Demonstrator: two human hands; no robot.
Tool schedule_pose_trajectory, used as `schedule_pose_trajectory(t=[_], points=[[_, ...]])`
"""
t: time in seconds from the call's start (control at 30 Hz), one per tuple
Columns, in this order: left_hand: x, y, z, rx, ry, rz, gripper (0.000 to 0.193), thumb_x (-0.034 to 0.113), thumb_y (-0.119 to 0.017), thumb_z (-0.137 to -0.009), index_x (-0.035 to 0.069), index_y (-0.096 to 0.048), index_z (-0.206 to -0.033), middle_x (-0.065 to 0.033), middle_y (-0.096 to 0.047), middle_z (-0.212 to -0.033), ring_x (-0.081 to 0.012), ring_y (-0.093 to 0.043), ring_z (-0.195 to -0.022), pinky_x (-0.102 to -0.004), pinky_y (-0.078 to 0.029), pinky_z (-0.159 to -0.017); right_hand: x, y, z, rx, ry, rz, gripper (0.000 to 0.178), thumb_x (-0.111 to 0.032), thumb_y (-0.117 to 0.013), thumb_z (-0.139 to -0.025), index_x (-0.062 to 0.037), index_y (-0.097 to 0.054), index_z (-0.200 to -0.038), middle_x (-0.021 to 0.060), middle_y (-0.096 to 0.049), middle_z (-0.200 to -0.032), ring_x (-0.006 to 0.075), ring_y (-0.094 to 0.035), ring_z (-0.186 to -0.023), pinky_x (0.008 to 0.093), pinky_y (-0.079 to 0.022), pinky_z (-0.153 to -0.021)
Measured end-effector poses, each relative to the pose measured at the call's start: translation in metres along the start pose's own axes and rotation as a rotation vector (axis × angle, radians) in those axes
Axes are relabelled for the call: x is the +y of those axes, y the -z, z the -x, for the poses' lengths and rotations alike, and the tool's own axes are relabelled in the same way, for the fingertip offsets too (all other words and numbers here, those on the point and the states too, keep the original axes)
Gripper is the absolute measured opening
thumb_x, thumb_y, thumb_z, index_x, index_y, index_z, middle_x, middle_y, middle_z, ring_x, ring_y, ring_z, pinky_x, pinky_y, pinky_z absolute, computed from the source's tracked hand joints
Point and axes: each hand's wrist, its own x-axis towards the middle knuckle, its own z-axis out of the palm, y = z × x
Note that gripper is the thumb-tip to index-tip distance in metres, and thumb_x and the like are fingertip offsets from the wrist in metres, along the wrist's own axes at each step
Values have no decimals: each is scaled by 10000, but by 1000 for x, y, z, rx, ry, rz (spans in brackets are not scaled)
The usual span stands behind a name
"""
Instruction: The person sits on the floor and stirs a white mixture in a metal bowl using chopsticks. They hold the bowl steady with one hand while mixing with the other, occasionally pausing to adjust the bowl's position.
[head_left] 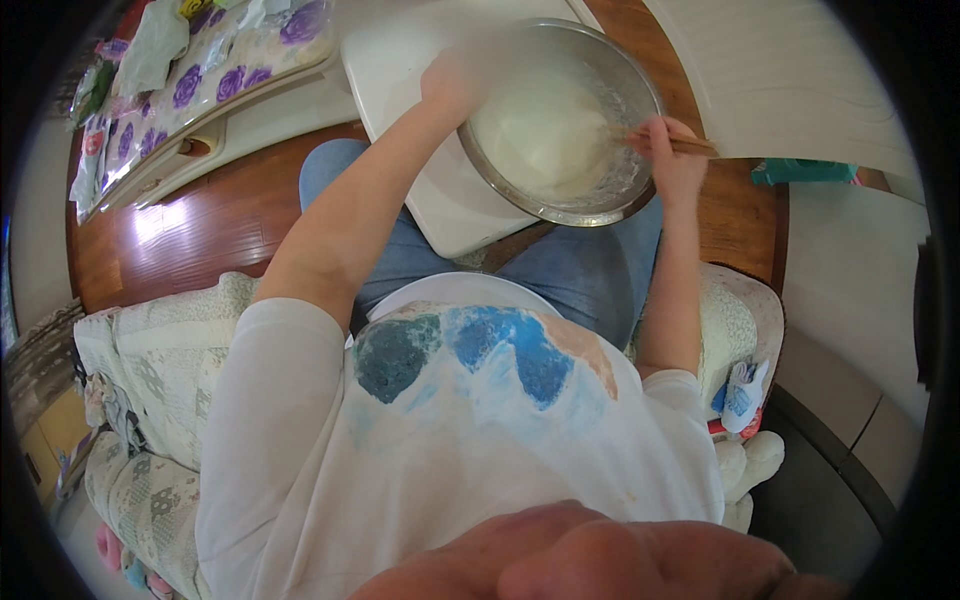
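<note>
A wide steel mixing bowl (pixel 562 212) stands tilted toward me on a white surface between my knees. Pale, smooth batter-like stuff (pixel 545 130) fills much of it, and white smears cling to its right inner wall. Wooden chopsticks (pixel 690 146) are gripped in my right hand (pixel 664 145) at the bowl's right side, their tips reaching in over the batter. At the upper left rim is my left hand (pixel 455 85); a pale blur covers its fingers, so its grip on the rim or on anything else is hidden.
Under the bowl is a white board or low tabletop (pixel 440 185), over my jeans-clad legs (pixel 590 270). A table with a purple-flowered cover (pixel 230 85) holds bags at the upper left. A patterned sofa (pixel 170 330) surrounds me. At right are a white panel (pixel 800 80) and a green object (pixel 810 171).
</note>
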Motion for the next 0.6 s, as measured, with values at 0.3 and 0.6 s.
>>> schedule_pose_trajectory(t=[0.3, 0.6], points=[[-3, -4, -4, -15, 42, -18, 430, 405, -429, -912, -1, -570, -932, -225, -627, -889, -389, -593, -870, -456, -473, -753, -10, -65, 32, -366, 183, 145, 157, -136, -582, -871, 7, -647, -872, 70, -660, -814, 138, -622, -745, 249, -498, -684], [-4, -4, -2, 5, -8, 18, 433, 408, -431, -909, -1, -574, -922, -227, -627, -869, -392, -596, -850, -458, -474, -744, -5, 5, 12, -50, -19, 60, 199, -156, -600, -863, 40, -635, -876, 90, -656, -783, 153, -645, -724, 252, -533, -646]])
